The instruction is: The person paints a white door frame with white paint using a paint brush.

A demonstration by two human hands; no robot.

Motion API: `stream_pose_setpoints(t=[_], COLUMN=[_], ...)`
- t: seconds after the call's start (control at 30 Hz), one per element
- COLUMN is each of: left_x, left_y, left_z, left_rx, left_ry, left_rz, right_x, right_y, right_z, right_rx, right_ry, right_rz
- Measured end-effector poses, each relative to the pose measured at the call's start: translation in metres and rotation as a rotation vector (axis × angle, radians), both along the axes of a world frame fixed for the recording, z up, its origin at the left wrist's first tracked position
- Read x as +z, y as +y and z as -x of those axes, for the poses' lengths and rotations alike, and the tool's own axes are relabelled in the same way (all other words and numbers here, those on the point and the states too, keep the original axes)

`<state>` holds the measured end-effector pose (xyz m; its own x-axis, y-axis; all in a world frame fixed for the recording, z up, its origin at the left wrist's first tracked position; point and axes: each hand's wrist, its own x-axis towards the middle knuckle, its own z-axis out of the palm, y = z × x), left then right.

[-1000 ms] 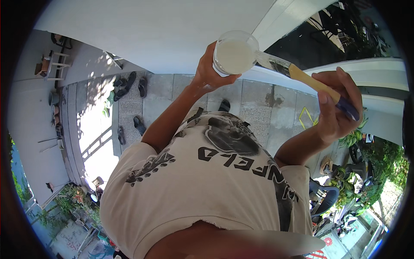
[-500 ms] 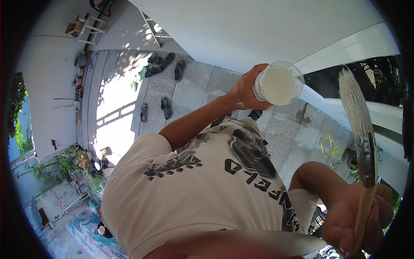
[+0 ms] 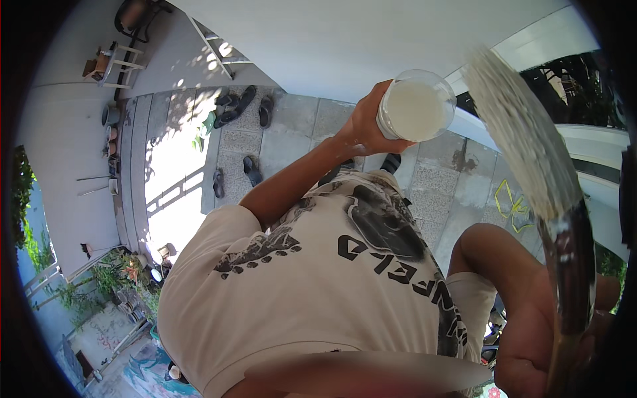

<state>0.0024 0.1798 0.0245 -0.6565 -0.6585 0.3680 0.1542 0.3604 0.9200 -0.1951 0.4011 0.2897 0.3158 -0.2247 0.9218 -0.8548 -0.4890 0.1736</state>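
My left hand point(image 3: 371, 125) is wrapped round a clear round container point(image 3: 393, 127) holding milky white liquid paint point(image 3: 417, 110). It is held out in front of me, near a white wall. At the lower right, my right hand point(image 3: 531, 338) grips the wooden handle of a wide paintbrush point(image 3: 531, 142). The brush points up, close to the camera, its pale bristles coated with white paint and its metal band dark and smeared. Some fingers of my right hand are hidden behind the handle.
A white wall point(image 3: 332, 33) rises ahead, with a dark window point(image 3: 557, 93) at its right. Several dark sandals point(image 3: 251, 171) lie on the paving. A yellow strap-like loop point(image 3: 507, 205) lies at the right. Potted plants point(image 3: 123, 272) and a small white stool point(image 3: 123, 66) stand at the left.
The paintbrush has come up closer to the camera and its tip has swung left. The container and my left hand have shifted slightly up and left in view.
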Motion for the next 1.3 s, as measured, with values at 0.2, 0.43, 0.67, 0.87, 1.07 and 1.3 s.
stream_pose_setpoints(t=[0.2,0.43,0.67,0.87,1.07,1.3], left_x=[0.002,-0.013,0.012,0.014,0.013,0.015], left_y=[-0.005,-0.002,-0.003,0.002,0.007,0.009], left_z=[-0.004,0.001,-0.005,0.000,0.005,0.007], left_rx=[0.009,-0.034,-0.019,-0.037,-0.043,-0.082], left_ry=[0.049,-0.012,-0.005,-0.019,-0.018,-0.031], left_rz=[-0.012,-0.131,-0.099,-0.136,-0.104,-0.087], right_x=[0.003,-0.023,-0.048,-0.059,-0.069,-0.075], right_y=[-0.041,-0.028,-0.048,-0.061,-0.073,-0.072], right_z=[-0.037,-0.028,-0.032,-0.024,-0.034,-0.035], right_rx=[0.160,0.152,0.338,0.103,0.073,0.093], right_ry=[-0.052,0.087,-0.269,-0.540,-0.728,-0.872], right_rz=[0.105,0.198,-0.448,-0.381,-0.444,-0.465])
